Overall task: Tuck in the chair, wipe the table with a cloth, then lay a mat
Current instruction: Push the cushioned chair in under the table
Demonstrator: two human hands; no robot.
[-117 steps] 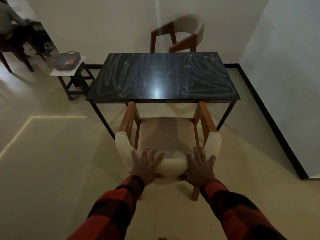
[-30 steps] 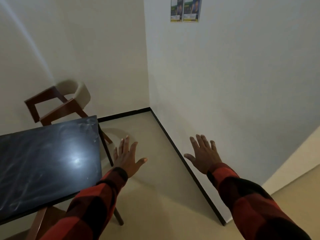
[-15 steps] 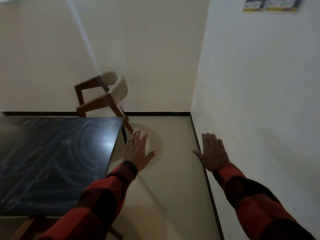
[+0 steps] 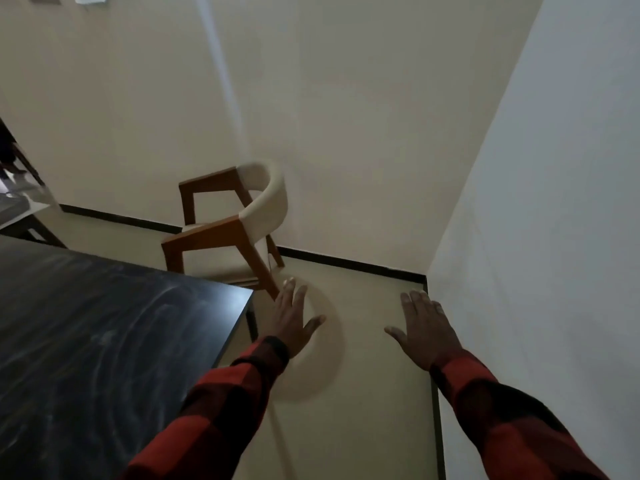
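Head view: both hands are extended forward, palms down, over bare floor (image 4: 363, 393) beside the right end of the table (image 4: 104, 341). The left hand (image 4: 292, 322) is flat with fingers spread and grips nothing; it hangs just past the table corner. The right hand (image 4: 424, 332) is likewise flat and empty, close to the side wall (image 4: 554, 237).

The chair (image 4: 235, 226) stands at the far side of the table, close to the back wall, angled and pulled clear of the table edge. It is judged not tucked in. Neither hand touches it; the left fingertips (image 4: 289, 284) only overlap its rear leg in the picture.

The tabletop is dark and carries pale chalky smears across the visible surface, so wiping is judged not done. No cloth and no mat appear in the frame; their locations cannot be told. A small side table (image 4: 20, 216) shows at the left edge.

Status, as a judgement: this chair remains to be pushed in; wiping and mat laying both remain. The reach toward the chair appears to be the step in hand.
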